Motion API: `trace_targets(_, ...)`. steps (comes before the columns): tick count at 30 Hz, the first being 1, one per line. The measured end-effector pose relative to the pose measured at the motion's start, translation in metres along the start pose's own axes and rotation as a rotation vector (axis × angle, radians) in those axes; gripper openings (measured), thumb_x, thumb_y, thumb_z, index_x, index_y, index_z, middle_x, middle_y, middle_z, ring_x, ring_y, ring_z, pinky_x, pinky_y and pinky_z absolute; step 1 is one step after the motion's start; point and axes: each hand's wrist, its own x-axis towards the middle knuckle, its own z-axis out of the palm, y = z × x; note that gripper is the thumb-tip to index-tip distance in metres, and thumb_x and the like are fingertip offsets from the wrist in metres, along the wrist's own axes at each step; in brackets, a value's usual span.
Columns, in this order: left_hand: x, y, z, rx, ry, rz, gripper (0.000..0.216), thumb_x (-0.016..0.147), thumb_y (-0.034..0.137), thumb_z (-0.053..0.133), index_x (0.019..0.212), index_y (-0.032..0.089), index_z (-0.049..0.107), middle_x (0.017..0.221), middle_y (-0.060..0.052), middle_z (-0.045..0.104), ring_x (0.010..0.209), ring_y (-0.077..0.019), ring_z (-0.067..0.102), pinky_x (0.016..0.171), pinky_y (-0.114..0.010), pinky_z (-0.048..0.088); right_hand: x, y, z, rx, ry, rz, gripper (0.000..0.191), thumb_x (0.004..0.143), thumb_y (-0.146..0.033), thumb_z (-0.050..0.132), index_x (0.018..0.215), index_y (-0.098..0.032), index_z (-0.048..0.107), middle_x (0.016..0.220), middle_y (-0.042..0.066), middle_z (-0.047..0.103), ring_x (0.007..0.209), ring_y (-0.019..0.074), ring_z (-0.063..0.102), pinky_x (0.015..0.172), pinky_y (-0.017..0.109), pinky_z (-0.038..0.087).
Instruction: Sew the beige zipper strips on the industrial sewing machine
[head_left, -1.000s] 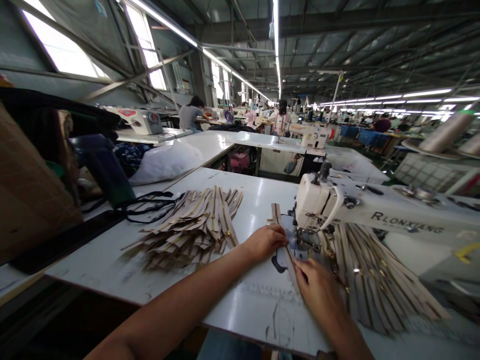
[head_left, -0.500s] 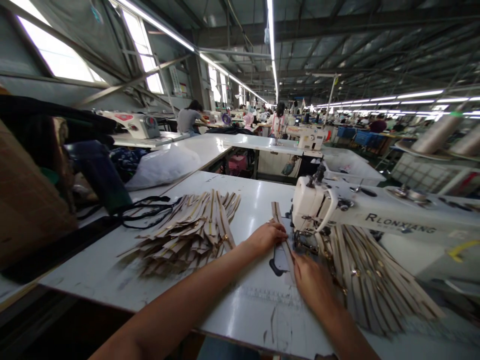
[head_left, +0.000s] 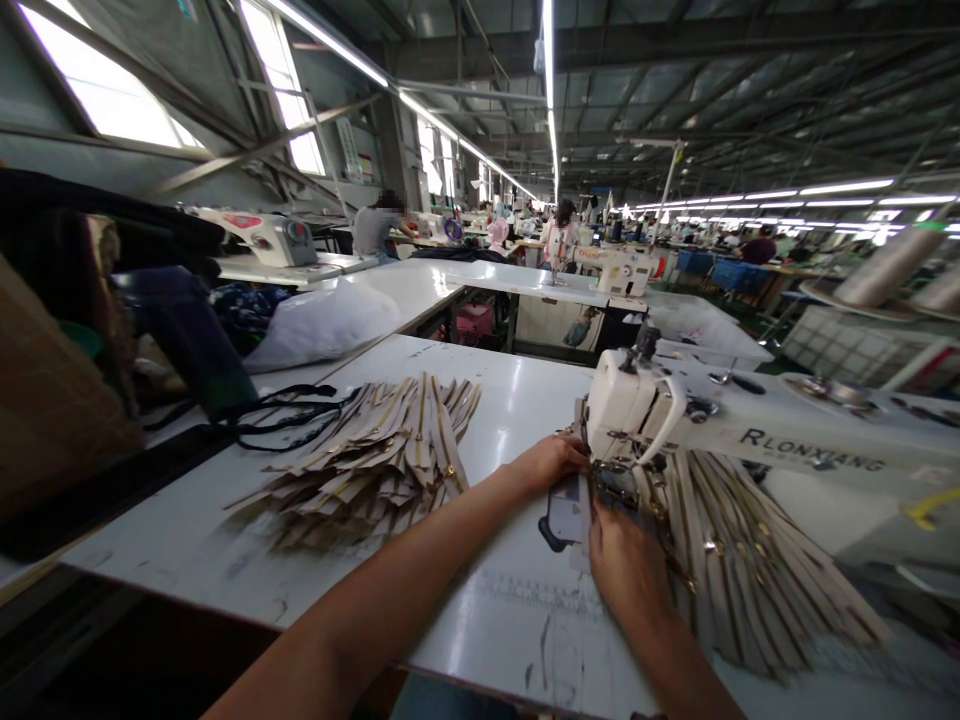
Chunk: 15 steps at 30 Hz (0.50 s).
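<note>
A beige zipper [head_left: 586, 512] lies lengthwise beside the needle area of the white sewing machine [head_left: 626, 405]. My left hand [head_left: 561, 460] has its fingers closed on the zipper's far part, close to the presser foot. Nearer to me, my right hand [head_left: 624, 548] pinches the same strip at its lower part. The fingertips of both hands are partly hidden by the machine head and the strip. Right of my right hand, a fanned bundle of zippers [head_left: 739, 560] with gold-coloured teeth and pulls hangs together under the machine arm.
On the left of the white table [head_left: 495, 600] lies a heap of zippers [head_left: 390, 460]. Behind it are black straps [head_left: 289, 415], a dark bottle [head_left: 184, 340] and a white plastic bag [head_left: 330, 325]. Thread cones [head_left: 889, 265] stand at right. Other people sit at machines farther back.
The zipper has shifted right, in against the needle area, and stands straighter. My left hand has moved slightly right with it; my right hand stays on the near part.
</note>
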Motion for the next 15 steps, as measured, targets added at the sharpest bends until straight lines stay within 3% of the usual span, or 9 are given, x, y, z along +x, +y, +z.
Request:
trace_targets(9, 0.0017, -0.0016, -0.0014, -0.011, -0.001, -0.008, 0.022, 0.092, 0.022, 0.056, 0.084, 0.016, 0.075, 0.099, -0.008, 0.069, 0.099, -0.0198, 0.060, 0.091, -0.029, 0.044, 0.0023, -0.0005, -0.0039, 0.046, 0.008, 0.020, 0.035, 0.092, -0.011, 0.041, 0.115, -0.017, 0.066, 0.090, 0.011, 0.075, 0.076, 0.0206, 0.071, 0.061, 0.026, 0.049)
trace_targets(15, 0.0003, -0.0007, -0.0009, 0.010, 0.006, 0.015, 0.024, 0.094, 0.021, 0.053, 0.085, 0.015, 0.074, 0.100, -0.009, 0.069, 0.102, -0.0205, 0.059, 0.093, -0.029, 0.044, -0.0047, 0.0042, -0.0038, 0.155, 0.064, 0.003, 0.033, 0.093, -0.016, 0.041, 0.112, -0.017, 0.068, 0.097, 0.009, 0.074, 0.084, 0.0202, 0.070, 0.071, 0.027, 0.051)
